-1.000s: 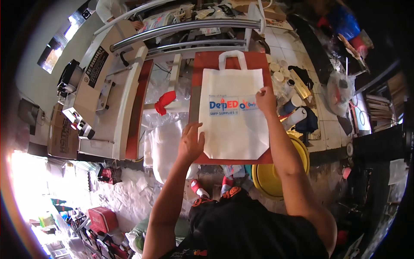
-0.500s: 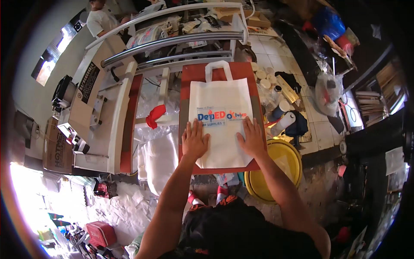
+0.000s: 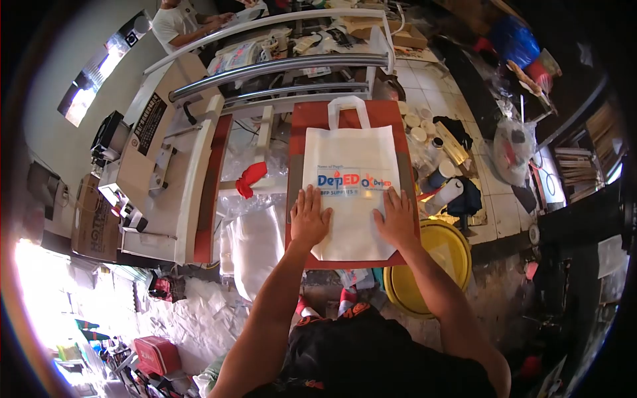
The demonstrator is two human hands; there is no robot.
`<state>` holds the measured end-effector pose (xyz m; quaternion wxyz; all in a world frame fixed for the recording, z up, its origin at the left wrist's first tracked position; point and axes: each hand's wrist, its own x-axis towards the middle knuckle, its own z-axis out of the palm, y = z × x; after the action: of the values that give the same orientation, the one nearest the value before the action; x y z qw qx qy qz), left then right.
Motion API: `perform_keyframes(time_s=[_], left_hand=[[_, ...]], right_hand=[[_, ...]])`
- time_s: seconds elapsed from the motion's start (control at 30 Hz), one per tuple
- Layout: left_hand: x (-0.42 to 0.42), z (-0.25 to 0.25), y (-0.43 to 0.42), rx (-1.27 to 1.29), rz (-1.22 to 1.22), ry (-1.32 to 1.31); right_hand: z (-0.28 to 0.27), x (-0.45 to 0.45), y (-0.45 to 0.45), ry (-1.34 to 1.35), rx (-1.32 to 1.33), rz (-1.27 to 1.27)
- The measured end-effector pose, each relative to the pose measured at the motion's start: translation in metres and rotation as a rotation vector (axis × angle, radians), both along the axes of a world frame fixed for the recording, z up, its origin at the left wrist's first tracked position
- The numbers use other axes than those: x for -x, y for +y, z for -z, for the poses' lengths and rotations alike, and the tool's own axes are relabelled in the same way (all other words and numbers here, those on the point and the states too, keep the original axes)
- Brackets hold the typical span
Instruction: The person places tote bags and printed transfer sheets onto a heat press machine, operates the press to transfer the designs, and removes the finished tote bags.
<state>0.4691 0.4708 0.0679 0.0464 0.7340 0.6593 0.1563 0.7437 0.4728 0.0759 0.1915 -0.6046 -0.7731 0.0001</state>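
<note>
A white bag [image 3: 352, 229] with a blue and red print lies flat on a red board [image 3: 318, 114], its handle loop toward the far edge. My left hand [image 3: 310, 217] rests flat on the bag's left side, fingers spread, just below the print. On the right side, my right hand [image 3: 398, 219] lies flat with its fingers apart, their tips near the print's lower right. Neither hand grips anything.
Left of the board are a red cloth [image 3: 251, 180], clear plastic sheets and a white machine [image 3: 159, 136]. A metal bar [image 3: 279, 68] crosses beyond. Bottles, jars and a yellow lid [image 3: 424, 292] are at right. Another person [image 3: 178, 25] is at the upper left.
My right hand has come down from the bag's right edge and opened flat on it. My left hand has moved onto the bag's left side. The other person shows more fully.
</note>
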Motion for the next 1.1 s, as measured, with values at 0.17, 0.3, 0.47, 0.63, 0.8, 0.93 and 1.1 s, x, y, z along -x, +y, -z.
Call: perform_keyframes(time_s=[0.17, 0.3, 0.47, 0.63, 0.8, 0.93, 1.1], left_hand=[[-0.001, 0.0, 0.0, 0.008, -0.001, 0.002], [-0.003, -0.002, 0.0, -0.012, -0.017, -0.098], [0.013, -0.011, -0.005, -0.091, 0.008, -0.315], [0.101, -0.095, -0.074, -0.217, -0.182, -0.379], [0.312, -0.132, -0.123, -0.555, -0.577, 0.083], [0.42, -0.146, -0.124, -0.398, -0.614, -0.002], [0.436, -0.151, -0.104, -0.181, -0.549, 0.249]], right_hand=[[-0.003, 0.001, 0.0, 0.018, 0.026, 0.017], [-0.001, -0.001, -0.001, 0.026, 0.005, 0.015], [0.001, -0.001, -0.002, 0.037, -0.008, 0.012], [0.002, -0.001, 0.001, 0.021, -0.008, 0.0], [-0.002, 0.0, -0.002, 0.012, -0.023, 0.006], [-0.002, 0.0, -0.001, -0.001, -0.029, 0.008], [-0.004, -0.002, -0.002, -0.006, -0.037, 0.0]])
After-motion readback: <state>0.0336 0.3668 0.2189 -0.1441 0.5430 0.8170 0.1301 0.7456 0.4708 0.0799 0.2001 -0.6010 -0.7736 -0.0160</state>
